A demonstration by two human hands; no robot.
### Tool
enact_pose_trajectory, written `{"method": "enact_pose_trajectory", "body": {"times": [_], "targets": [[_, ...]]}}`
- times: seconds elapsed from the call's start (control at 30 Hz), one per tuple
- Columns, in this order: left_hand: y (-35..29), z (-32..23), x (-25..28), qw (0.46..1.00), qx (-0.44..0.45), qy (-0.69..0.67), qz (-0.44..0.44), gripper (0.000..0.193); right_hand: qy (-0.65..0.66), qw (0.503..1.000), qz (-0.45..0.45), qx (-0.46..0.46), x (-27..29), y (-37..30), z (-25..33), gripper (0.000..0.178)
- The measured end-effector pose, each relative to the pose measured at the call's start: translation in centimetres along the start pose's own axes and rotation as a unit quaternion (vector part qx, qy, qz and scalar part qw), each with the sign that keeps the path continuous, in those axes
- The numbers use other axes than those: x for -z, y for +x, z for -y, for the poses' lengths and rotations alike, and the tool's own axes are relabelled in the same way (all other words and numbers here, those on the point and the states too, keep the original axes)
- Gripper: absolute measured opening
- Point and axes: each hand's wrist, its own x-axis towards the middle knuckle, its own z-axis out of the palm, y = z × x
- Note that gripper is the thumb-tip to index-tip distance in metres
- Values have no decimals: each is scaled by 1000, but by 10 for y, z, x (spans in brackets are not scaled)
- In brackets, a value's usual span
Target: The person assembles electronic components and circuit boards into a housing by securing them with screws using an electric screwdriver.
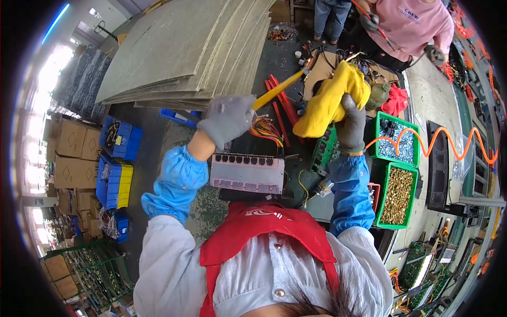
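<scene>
My left hand (227,119), in a grey glove, is closed round the near end of a long yellow strip (281,91) that slants away to the far right. A bunched yellow cloth (332,100) is gripped in my grey-gloved right hand (351,124), whose thumb lies against it. The cloth hides some of my right fingers. Nearer my body, a silver metal case (247,173) with a row of black parts lies on the bench. A green circuit board (325,149) rests beside it, below the cloth. Coloured wires (268,130) and red bars (285,103) lie between my hands.
Stacked grey sheets (174,58) rise at the far left. On the right stand green bins of silver hardware (398,140) and brass-coloured parts (396,195); an orange coiled hose (443,145) crosses there. A person in pink (414,26) works opposite. Blue bins (120,138) are left.
</scene>
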Motion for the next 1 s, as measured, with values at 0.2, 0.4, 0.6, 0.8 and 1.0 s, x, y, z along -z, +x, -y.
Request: {"method": "enact_pose_trajectory", "body": {"times": [0.2,0.4,0.6,0.8,1.0], "targets": [[18,-36,9,963,-124,212,108,16,-444,873,176,101,-32,-11,-12,66],[20,-35,31,938,-182,249,156,17,-672,664,200,260,-32,-11,-33,60],[13,14,92,990,-31,140,0,26,-466,863,-41,189,49,9,-32,49],[76,60,-33,995,76,-53,-22,40,-5,991,-111,70,20,18,-13,45],[83,-8,-118,995,-1,-29,-100,48,39,989,-138,22,40,17,-13,37]]}}
